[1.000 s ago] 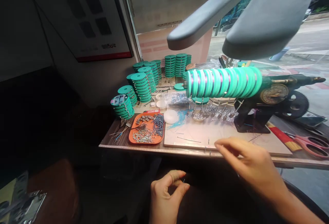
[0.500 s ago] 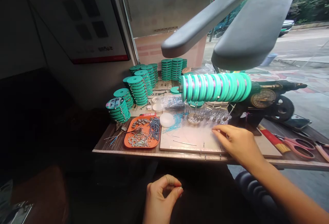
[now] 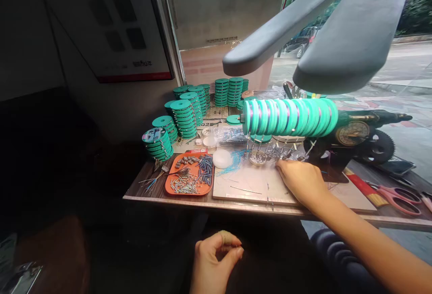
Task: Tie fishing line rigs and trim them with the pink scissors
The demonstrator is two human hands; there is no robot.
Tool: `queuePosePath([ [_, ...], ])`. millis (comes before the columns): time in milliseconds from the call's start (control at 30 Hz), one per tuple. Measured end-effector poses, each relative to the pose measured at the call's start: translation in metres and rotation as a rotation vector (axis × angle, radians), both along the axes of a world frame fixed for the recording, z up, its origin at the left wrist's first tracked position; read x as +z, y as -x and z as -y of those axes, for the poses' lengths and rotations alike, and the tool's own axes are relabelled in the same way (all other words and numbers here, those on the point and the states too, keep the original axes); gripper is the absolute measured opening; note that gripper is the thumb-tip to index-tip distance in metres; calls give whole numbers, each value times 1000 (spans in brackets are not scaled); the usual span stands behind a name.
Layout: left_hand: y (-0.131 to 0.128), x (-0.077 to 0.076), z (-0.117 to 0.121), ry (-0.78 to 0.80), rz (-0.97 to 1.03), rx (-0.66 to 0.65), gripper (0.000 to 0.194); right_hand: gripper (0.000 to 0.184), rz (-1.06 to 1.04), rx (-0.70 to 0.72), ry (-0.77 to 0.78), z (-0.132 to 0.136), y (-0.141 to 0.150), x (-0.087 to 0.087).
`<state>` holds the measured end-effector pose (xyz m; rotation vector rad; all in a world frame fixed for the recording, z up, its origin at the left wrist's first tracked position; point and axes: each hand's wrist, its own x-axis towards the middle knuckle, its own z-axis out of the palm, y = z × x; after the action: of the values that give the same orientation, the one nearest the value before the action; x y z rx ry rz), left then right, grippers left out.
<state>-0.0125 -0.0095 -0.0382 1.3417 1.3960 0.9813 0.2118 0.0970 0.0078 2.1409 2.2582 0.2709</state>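
Note:
My left hand (image 3: 218, 258) is below the table's front edge, thumb and forefinger pinched together, with a wrap around the forefinger. Whatever lies between those fingertips is too small to make out. My right hand (image 3: 300, 180) reaches over the pale board (image 3: 243, 181), its fingers closed and turned downward, so anything in them is hidden. Just beyond it, small metal pieces (image 3: 275, 151) hang on lines beneath a row of green spools (image 3: 290, 117). The spools sit on the shaft of a black winding machine (image 3: 354, 134). A thin wire (image 3: 245, 190) lies on the board.
An orange tray (image 3: 168, 189) of small metal parts stands left of the board, beside a white round lid (image 3: 222, 159) and blue strands (image 3: 238, 161). Stacked green spools (image 3: 184, 118) stand behind. Scissors (image 3: 401, 199) lie at right. A grey lamp (image 3: 340, 55) overhangs the machine.
My right hand has moved away from the board's front edge toward the hanging metal pieces, and its fingers have closed. My left hand keeps its pinch nearly in place. The view has shifted slightly.

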Motion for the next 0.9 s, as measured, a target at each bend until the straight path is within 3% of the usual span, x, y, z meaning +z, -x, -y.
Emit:
queuePosePath([
  [100, 1, 3, -2, -34, -27, -53, 5, 21, 16, 13, 30, -1, -1, 1],
  [533, -6, 9, -3, -96, -3, -39, 6, 23, 3, 80, 128, -10, -11, 9],
  [900, -11, 19, -8, -119, -29, -38, 6, 24, -53, 131, 120, -8, -10, 10],
])
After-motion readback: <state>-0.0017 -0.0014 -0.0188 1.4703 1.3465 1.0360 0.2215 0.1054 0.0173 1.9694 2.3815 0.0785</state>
